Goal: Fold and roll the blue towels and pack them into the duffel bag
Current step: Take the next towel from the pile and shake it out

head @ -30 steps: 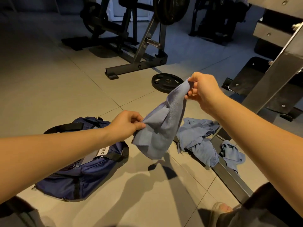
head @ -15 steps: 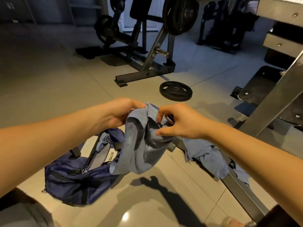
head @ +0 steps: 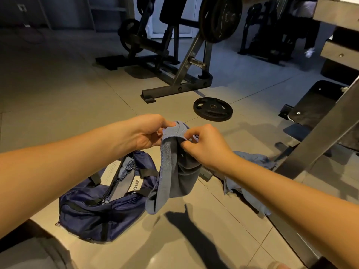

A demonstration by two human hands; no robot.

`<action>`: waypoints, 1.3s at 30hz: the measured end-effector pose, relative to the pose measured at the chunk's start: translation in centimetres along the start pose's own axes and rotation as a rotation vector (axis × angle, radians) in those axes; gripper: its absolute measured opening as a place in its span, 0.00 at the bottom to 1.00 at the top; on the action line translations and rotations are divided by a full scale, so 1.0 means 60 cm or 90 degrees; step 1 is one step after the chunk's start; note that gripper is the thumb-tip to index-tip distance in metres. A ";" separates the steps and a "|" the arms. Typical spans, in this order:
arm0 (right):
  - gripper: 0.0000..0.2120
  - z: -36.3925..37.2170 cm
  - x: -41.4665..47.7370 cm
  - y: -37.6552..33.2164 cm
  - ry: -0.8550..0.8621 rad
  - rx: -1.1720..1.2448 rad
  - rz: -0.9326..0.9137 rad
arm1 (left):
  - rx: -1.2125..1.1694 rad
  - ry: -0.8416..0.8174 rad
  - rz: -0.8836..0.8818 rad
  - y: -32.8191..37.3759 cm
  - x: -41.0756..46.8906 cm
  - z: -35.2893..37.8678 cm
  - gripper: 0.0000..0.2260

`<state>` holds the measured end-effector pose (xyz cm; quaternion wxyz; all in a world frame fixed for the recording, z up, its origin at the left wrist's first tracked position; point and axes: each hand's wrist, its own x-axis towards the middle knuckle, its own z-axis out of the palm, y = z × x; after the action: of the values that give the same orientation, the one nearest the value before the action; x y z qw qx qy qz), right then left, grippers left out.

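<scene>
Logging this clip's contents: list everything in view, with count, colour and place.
held towel: one, blue, hanging mid-air at centre
duffel bag: one, navy, open on the floor, lower left
rolled towels: two showing, blue, inside the duffel bag
loose towels: count unclear, blue, heaped on the floor behind the right forearm
weight plate: one, black, flat on the floor beyond the hands
weight machine: one, black, back centre
bench frame: one, grey metal, right side
left grip: one, bare hand, pinches the held towel's top edge
right grip: one, bare hand, pinches the same edge
</scene>
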<state>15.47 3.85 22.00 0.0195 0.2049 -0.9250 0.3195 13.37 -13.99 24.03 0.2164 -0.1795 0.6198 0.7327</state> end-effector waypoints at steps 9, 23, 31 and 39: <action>0.09 -0.075 0.009 0.001 -0.211 -0.041 -0.100 | 0.364 -0.032 0.121 0.015 -0.013 -0.026 0.07; 0.13 -0.092 0.012 -0.013 -0.258 -0.023 -0.096 | 0.534 0.025 0.376 0.009 -0.029 0.003 0.05; 0.04 -0.098 0.011 -0.014 -0.337 -0.053 -0.055 | 0.406 0.039 0.326 0.015 -0.045 -0.006 0.10; 0.10 -0.100 0.015 -0.022 -0.177 -0.073 -0.089 | 0.310 -0.053 0.198 -0.007 -0.046 0.007 0.07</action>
<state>14.58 6.18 27.66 -0.0753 0.3095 -0.9189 0.2327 15.92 -13.77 25.24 0.1634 0.0050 0.7879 0.5937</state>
